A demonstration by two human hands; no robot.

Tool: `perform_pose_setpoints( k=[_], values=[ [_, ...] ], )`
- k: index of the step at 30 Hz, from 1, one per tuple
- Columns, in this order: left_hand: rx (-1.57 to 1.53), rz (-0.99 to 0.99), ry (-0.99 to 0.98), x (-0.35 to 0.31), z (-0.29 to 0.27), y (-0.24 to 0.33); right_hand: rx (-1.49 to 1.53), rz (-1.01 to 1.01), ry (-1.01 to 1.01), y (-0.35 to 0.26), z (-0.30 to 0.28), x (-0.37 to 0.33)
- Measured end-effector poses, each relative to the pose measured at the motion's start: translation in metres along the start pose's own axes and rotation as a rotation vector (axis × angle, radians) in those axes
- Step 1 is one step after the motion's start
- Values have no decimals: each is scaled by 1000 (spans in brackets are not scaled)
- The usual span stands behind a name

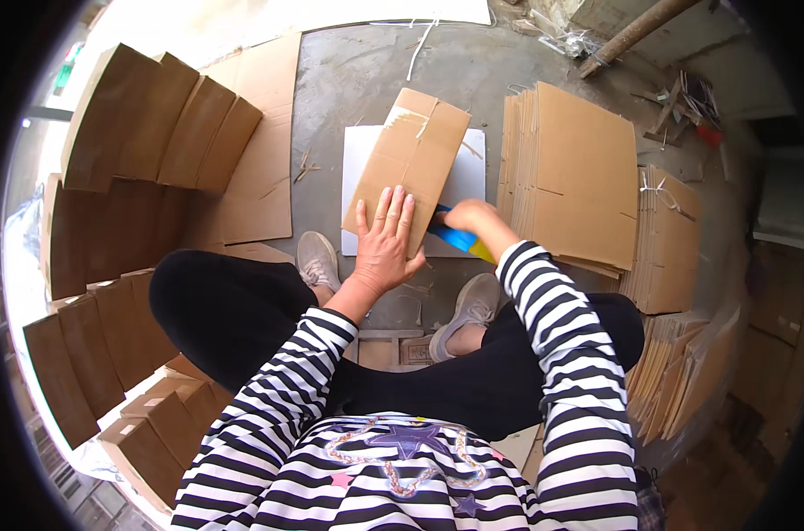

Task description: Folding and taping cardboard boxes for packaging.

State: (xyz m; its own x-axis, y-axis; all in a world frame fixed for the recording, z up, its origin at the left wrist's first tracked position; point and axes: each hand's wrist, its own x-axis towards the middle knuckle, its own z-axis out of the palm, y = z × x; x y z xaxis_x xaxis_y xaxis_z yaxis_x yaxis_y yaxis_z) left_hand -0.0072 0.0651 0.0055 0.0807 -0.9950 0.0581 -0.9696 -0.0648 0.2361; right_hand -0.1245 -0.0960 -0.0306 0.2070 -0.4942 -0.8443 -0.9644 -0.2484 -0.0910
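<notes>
A long, narrow closed cardboard box point(419, 164) lies slantwise over a white board point(469, 181) on the floor in front of me. A seam runs along its upper face, with torn paper near the far end. My left hand point(386, 239) rests on the box's near end, its fingers stretched flat and its thumb at the right edge. Beside the box's right side, my right hand point(473, 221) is closed around a blue and yellow handheld tool point(456, 235). The tool's working end is hidden by the box and the hand, so its kind is unclear.
Several boxes point(145, 124) are stacked along my left, by a flat cardboard sheet point(260, 142). Flattened cartons point(583, 173) are piled at right, with a tied bundle point(672, 234) beyond. A wooden pole point(636, 37) leans at the far right. My shoes flank the board's near edge.
</notes>
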Motion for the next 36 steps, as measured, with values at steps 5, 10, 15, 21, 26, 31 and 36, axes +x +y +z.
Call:
perform_pose_setpoints(
  k=[5, 10, 15, 21, 26, 31, 36],
  values=[
    [-42, 13, 2, 5, -2, 1, 37, -28, 67, 23, -7, 1],
    [-226, -78, 128, 10, -20, -11, 564, -75, 457, 125, -103, -49],
    [-565, -503, 113, 31, 3, -64, 207, 516, 957, 195, -77, -38],
    [-923, -575, 14, 30, 16, -75, 133, 533, 1159, 181, -62, -43],
    [-860, -578, 74, 28, 31, -81, 7, -493, 1462, -57, -30, -51],
    [-639, -652, -62, 33, 20, -76, 56, -616, 1228, -102, 23, -21],
    [-663, -718, -96, 30, 14, -83, 821, -450, 1176, -50, 48, 10]
  ],
)
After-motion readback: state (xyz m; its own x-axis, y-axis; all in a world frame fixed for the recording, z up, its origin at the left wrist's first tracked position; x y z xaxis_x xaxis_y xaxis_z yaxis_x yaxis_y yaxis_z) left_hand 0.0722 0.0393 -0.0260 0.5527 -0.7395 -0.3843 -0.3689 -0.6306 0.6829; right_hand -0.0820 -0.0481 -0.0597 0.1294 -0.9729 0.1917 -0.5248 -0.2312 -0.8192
